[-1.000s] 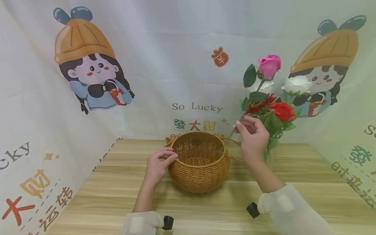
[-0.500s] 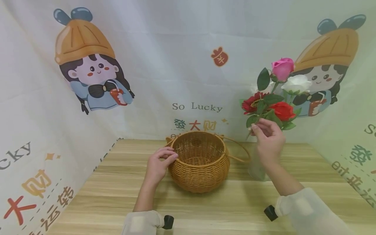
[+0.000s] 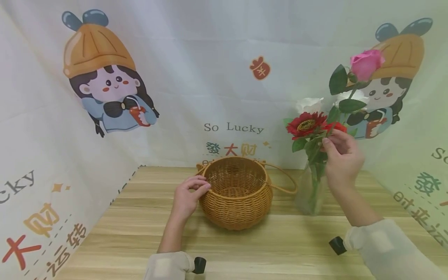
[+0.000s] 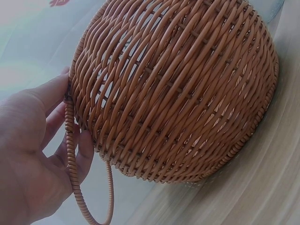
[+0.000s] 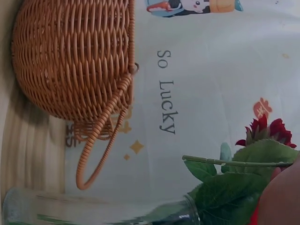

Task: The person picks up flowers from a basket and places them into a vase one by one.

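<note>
My left hand (image 3: 186, 198) pinches the left rim of a round wicker basket (image 3: 236, 212). In the left wrist view, thumb and fingers (image 4: 84, 152) reach to both sides of that rim beside a hanging handle loop (image 4: 71, 154). My right hand (image 3: 344, 165) pinches the stem of a pink rose (image 3: 366, 65), raised and leaning right. Its cut stem end (image 5: 201, 160) points free in the right wrist view, above the mouth of a clear vase (image 3: 303, 198). In the vase stand a dark red flower (image 3: 304, 125), a red rose (image 3: 337, 126) partly behind my hand, and white roses (image 3: 309, 105).
The basket's other handle (image 3: 292, 181) droops to the right, close to the vase. Both stand on a wood-grain tabletop (image 3: 245, 252). A printed white cloth (image 3: 196, 77) hangs behind and along the sides.
My right hand has moved rightward with the pink rose, and the rose now stands higher and further right. More of the vase shows. My left hand stays on the basket rim.
</note>
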{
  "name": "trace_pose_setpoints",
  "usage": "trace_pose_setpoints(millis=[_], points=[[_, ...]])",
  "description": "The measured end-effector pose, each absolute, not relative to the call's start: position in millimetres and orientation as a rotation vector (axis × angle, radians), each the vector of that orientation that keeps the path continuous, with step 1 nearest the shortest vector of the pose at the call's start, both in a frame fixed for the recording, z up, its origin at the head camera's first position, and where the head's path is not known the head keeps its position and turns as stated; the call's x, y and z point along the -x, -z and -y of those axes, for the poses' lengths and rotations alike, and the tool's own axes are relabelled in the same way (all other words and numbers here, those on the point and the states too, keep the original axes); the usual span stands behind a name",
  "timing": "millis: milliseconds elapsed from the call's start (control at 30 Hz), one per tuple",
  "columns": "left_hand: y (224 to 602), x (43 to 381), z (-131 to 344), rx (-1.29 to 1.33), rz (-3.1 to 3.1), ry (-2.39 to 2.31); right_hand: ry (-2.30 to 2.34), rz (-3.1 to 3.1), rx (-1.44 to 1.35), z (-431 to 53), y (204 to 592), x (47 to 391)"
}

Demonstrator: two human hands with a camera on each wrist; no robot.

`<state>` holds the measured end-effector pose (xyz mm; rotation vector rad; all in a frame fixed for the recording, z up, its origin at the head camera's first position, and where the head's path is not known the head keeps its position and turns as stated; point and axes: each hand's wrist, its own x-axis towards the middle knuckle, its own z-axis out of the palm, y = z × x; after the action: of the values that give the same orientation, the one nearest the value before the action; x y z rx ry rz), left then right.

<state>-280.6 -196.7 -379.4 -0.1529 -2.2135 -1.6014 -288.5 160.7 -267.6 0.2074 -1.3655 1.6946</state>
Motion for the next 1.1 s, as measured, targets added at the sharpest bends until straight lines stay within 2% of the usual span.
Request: trace_pose_setpoints(millis=[467, 767, 1100], points=[[380, 282, 197, 0.136, 2.218, 1.597, -1.482, 1.477, 0.008, -182, 254, 299], [380, 281, 197, 0.133, 2.22, 1.598, -1.398, 1.465, -0.058, -184, 254, 299], [380, 281, 196, 0.135, 2.218, 1.598, -1.365, 1.567, 0.002, -188, 272, 301]])
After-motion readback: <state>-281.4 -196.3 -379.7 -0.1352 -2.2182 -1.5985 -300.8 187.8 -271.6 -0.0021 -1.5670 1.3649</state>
